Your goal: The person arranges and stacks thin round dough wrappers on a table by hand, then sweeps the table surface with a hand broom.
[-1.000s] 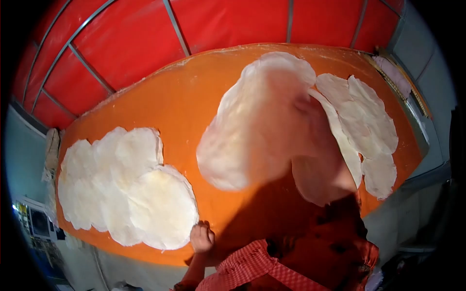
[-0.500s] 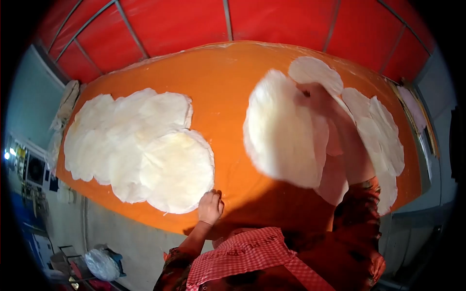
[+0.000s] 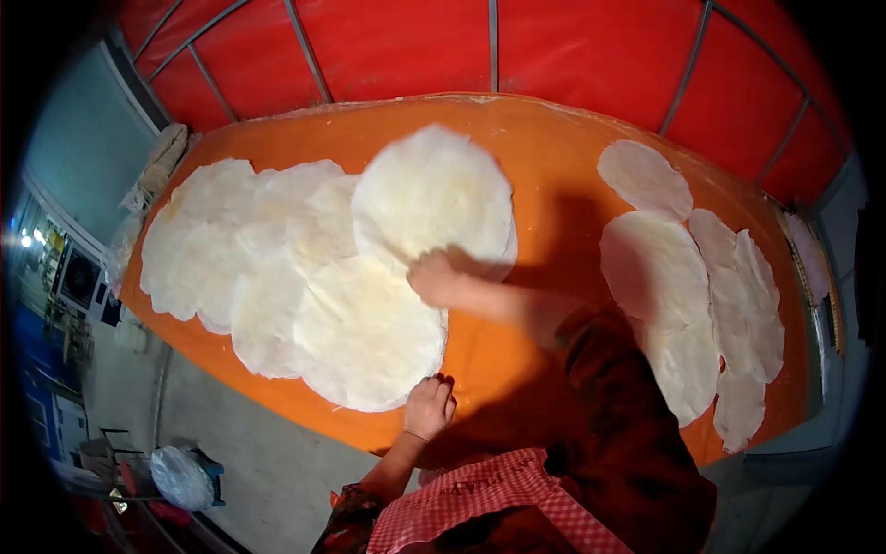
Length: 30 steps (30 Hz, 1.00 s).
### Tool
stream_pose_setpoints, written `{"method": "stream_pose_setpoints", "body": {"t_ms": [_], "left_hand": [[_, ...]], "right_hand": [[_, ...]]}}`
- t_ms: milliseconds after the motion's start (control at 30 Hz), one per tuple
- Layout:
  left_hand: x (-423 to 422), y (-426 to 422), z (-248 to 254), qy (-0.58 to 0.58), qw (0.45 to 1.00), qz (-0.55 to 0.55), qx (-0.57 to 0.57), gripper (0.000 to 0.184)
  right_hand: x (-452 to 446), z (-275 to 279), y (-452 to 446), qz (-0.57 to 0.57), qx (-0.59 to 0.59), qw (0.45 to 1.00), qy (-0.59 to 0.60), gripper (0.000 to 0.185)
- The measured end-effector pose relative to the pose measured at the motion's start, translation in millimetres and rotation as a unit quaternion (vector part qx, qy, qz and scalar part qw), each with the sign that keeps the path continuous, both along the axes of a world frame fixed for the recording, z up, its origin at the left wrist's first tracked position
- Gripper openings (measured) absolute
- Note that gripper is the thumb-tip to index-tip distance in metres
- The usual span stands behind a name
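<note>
On the clock face of the orange worktop (image 3: pixel 544 166), a pale round sheet (image 3: pixel 434 198) is seen between eleven and twelve o'clock, its far edge blurred. Its near edge is grasped by the right hand (image 3: pixel 438 279), which is brought in from about four o'clock; the grip's underside is hidden. Part of another pale sheet is shown beneath it at its right side.

The left hand (image 3: pixel 430 406) is placed between six and seven o'clock, fingers curled, against the near right edge of a broad round sheet (image 3: pixel 369 332). Whether that edge is pinched cannot be told. Toward nine o'clock, overlapping pale sheets (image 3: pixel 208 240) are spread, partly covered by one another.

At two o'clock a small oval sheet (image 3: pixel 644 180) is laid, touched or nearly touched by a long pale piece (image 3: pixel 660 314) at three. Beside that, more thin sheets (image 3: pixel 743 305) are spread. The far side is bordered by a red cover (image 3: pixel 581 55) crossed by grey bars.
</note>
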<state>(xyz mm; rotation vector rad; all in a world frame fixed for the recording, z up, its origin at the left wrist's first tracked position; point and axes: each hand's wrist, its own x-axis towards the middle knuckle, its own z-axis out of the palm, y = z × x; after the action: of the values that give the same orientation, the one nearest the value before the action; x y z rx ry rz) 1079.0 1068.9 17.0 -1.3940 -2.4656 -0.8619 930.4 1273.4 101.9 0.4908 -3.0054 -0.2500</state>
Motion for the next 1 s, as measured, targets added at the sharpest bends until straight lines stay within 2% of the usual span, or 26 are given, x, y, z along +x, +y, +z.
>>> {"method": "stream_pose_setpoints", "body": {"t_ms": [33, 67, 100, 167, 267, 367, 433, 467, 500, 533, 600, 633, 700, 800, 867, 933, 1000], "left_hand": [[-0.8, -0.6, -0.3, 0.0, 1.0, -0.001, 0.0, 0.024], [-1.3, -0.9, -1.9, -0.001, 1.0, -0.002, 0.0, 0.025], [-1.6, -0.2, -2.5, -0.004, 1.0, -0.001, 0.001, 0.025], [-1.7, 2.6, -4.0, 0.003, 1.0, 0.008, 0.001, 0.026], [-2.2, 1.8, -3.9, 0.001, 1.0, 0.01, -0.011, 0.026], [-2.4, 4.1, -2.2, -0.005, 1.0, 0.011, -0.007, 0.026], [-2.5, 4.8, -0.7, -0.008, 1.0, 0.012, -0.017, 0.025], [-1.7, 4.7, -0.7, -0.011, 1.0, 0.014, -0.022, 0.025], [-1.4, 4.6, -1.7, -0.008, 1.0, 0.014, -0.022, 0.024], [-1.9, 4.4, -3.3, -0.005, 1.0, 0.015, -0.022, 0.023], [-2.2, 4.0, -3.6, -0.004, 1.0, 0.015, -0.018, 0.022], [-2.4, 4.6, -2.8, -0.004, 1.0, 0.016, -0.012, 0.022], [-1.6, 6.5, -1.9, -0.006, 1.0, 0.019, -0.005, 0.021], [-2.1, 7.6, 1.1, -0.004, 1.0, 0.021, 0.0, 0.019], [-2.4, 8.9, 2.9, -0.004, 1.0, 0.02, 0.008, 0.016], [-3.0, 8.3, 0.1, -0.004, 1.0, 0.015, 0.004, 0.017], [-3.6, 6.9, -0.9, -0.001, 1.0, 0.012, -0.001, 0.018]], "right_hand": [[0.6, -18.6, -6.5, -0.024, -0.029, 0.992, -0.122, 0.043], [9.7, -41.5, -8.0, -0.011, -0.046, 0.994, -0.103, 0.06], [21.9, -28.8, -14.3, -0.054, -0.049, 0.989, -0.13, 0.065], [23.9, -44.9, -14.1, -0.067, -0.11, 0.989, -0.078, 0.054], [26.3, -59.7, -4.0, -0.027, -0.169, 0.984, 0.049, 0.039], [6.8, -72.8, 8.0, 0.003, -0.257, 0.961, 0.099, 0.022], [-8.7, -55.6, 20.4, -0.021, -0.26, 0.95, 0.17, 0.014], [-6.7, -3.7, 32.5, -0.052, -0.26, 0.96, 0.09, 0.025], [-5.7, 38.4, 42.7, -0.082, -0.367, 0.921, 0.105, 0.033], [-26.7, 43.9, 53.1, -0.17, -0.487, 0.852, 0.095, 0.041], [-62.7, 94.6, 84.6, -0.126, -0.507, 0.839, 0.155, 0.029], [-96.6, 84.7, 103.3, -0.034, -0.394, 0.878, 0.271, 0.025], [-84.6, 137.8, 103.1, 0.054, -0.39, 0.837, 0.38, 0.015], [-49.8, 152.2, 82.0, 0.027, -0.364, 0.865, 0.344, 0.019], [-28.9, 105.0, 65.2, 0.048, -0.274, 0.895, 0.35, 0.02], [-6.0, 52.8, 48.4, 0.068, -0.25, 0.927, 0.269, 0.021], [9.2, -14.5, 33.2, 0.058, -0.254, 0.937, 0.235, 0.017]]}}
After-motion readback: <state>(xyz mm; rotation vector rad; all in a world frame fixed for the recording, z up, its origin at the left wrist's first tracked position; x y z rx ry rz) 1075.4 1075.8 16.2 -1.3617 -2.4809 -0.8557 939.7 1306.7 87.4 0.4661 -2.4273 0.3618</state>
